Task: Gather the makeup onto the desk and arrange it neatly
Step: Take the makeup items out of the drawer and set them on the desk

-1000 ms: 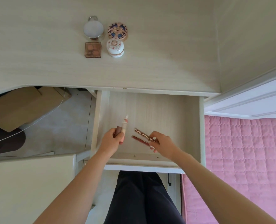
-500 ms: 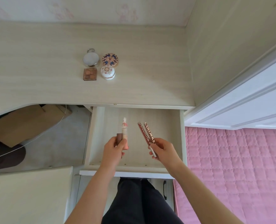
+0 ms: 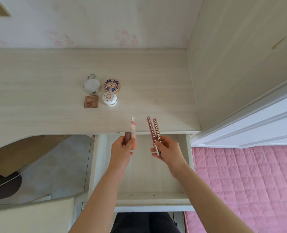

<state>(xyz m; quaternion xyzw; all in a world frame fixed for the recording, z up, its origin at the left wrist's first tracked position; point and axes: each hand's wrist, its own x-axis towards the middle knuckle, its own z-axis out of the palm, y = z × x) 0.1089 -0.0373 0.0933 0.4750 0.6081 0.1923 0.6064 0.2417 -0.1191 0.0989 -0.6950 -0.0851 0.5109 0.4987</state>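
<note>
My left hand (image 3: 123,146) grips two items upright over the desk's front edge: a pink tube topped with a white rabbit (image 3: 133,127) and a short brown tube (image 3: 127,137). My right hand (image 3: 167,149) holds two slim red lettered tubes (image 3: 153,130) side by side, tips pointing at the desk (image 3: 38,101). On the desk stand a round white compact with a ring (image 3: 91,85), a round ornate blue-and-gold compact (image 3: 111,85), a square brown palette (image 3: 91,101) and a white domed jar (image 3: 109,99), set in a two-by-two group.
Below my hands the pale wooden drawer (image 3: 156,197) is pulled out. A tall cabinet side (image 3: 232,64) walls the desk on the right. A pink quilted bed (image 3: 248,182) lies at the lower right. A cardboard box (image 3: 21,152) sits under the desk at left.
Both hands have lifted out of the drawer with their tubes and moved forward to the desk's front edge. The view has tilted up, showing more of the wall.
</note>
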